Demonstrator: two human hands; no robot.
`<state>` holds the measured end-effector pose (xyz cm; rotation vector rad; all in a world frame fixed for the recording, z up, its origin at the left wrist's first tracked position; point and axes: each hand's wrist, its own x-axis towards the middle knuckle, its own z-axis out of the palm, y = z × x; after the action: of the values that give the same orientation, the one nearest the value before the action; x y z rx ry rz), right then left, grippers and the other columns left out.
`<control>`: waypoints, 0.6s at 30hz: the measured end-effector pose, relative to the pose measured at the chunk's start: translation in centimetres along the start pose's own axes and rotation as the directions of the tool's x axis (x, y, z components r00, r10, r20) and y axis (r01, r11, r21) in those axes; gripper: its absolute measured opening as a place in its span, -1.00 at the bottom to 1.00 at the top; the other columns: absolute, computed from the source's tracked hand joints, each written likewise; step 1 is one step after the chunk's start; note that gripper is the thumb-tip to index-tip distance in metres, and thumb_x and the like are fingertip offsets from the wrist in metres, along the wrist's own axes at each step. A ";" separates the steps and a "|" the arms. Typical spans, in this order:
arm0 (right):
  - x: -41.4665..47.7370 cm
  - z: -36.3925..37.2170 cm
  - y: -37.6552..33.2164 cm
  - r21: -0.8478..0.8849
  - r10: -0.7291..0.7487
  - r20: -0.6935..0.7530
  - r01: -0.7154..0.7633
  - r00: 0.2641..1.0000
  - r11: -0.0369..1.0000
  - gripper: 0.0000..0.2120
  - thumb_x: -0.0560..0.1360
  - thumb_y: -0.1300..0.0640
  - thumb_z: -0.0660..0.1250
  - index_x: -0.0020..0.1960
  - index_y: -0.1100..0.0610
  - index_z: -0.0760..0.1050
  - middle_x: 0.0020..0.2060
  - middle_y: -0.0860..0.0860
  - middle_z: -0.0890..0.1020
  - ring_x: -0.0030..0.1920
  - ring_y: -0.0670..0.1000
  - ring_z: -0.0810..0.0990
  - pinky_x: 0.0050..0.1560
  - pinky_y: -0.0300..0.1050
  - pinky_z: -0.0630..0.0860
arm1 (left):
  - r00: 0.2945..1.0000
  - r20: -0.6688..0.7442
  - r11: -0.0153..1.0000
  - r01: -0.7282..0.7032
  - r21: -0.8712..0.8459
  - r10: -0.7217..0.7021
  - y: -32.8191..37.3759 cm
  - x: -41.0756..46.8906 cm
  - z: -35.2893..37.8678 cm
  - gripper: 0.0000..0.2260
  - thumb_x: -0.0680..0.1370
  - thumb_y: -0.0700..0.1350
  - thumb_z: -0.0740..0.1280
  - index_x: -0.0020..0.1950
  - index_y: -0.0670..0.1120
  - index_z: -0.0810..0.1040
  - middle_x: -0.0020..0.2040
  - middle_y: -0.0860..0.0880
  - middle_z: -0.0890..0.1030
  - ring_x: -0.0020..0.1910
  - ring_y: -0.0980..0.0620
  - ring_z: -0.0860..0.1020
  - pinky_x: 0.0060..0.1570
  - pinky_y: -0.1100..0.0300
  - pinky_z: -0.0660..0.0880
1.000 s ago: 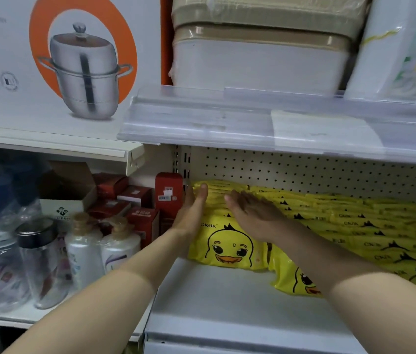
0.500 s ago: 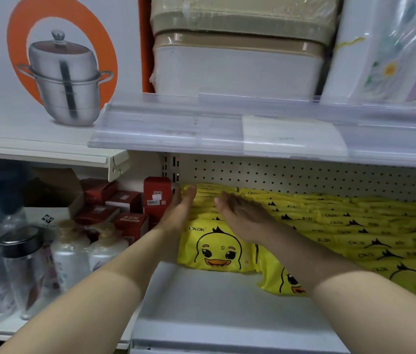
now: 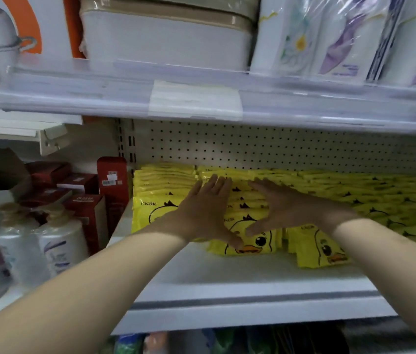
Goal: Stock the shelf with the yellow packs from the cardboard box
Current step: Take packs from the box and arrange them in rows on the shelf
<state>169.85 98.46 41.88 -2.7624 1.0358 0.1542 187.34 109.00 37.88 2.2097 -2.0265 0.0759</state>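
Reaching into a white shelf at the middle of the frame, a person is laying two bare hands flat on the yellow packs stocked there. The left hand is resting with its fingers straight and spread, gripping nothing, and its thumb is lying on a duck face printed on a front pack. The right hand, just beside it, is lying equally flat, fingers apart and holding nothing.

The packs are lying in overlapping rows running back to a dotted pegboard. Three front packs are showing duck faces, the leftmost partly hidden by the left wrist. The rows at the right are blurring together, so I cannot count them.

At lower left, two white bottles with tan caps are standing in front of five red boxes. At the top, two cream containers are sitting stacked.
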 end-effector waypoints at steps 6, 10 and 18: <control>0.8 2.5 1.5 -0.192 -0.081 -0.071 0.066 0.994 0.979 0.37 0.17 -0.38 0.55 0.61 -0.06 -0.32 0.61 -0.06 -0.23 0.58 -0.05 -0.31 0.57 0.02 -0.26 | 0.994 0.096 0.979 0.038 0.198 -0.058 1.6 1.3 0.5 0.34 0.17 0.36 0.53 0.58 -0.15 -0.28 0.61 -0.15 -0.15 0.58 -0.11 -0.21 0.54 -0.09 -0.17; 1.6 2.9 1.8 -0.191 -0.101 -0.112 0.078 0.989 0.978 0.41 0.14 -0.35 0.58 0.61 -0.04 -0.33 0.61 -0.05 -0.21 0.59 -0.03 -0.29 0.57 0.03 -0.25 | 0.991 0.113 0.968 0.045 0.245 -0.075 3.0 1.9 0.3 0.37 0.14 0.35 0.55 0.58 -0.18 -0.26 0.60 -0.19 -0.05 0.58 -0.16 -0.12 0.54 -0.10 -0.08; 4.6 2.7 1.4 -0.246 -0.082 -0.175 0.037 0.981 0.969 0.38 0.18 -0.32 0.58 0.62 0.07 -0.28 0.62 0.00 -0.16 0.61 -0.01 -0.18 0.59 0.01 -0.15 | 0.981 0.075 0.939 0.147 0.310 -0.178 1.7 5.1 1.0 0.40 0.10 0.40 0.54 0.57 -0.19 -0.26 0.59 -0.21 -0.04 0.58 -0.18 -0.07 0.53 -0.09 -0.06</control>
<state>172.34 95.07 38.26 -3.0744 1.0371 0.0163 186.02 103.69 37.70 2.6094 -1.9865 0.2795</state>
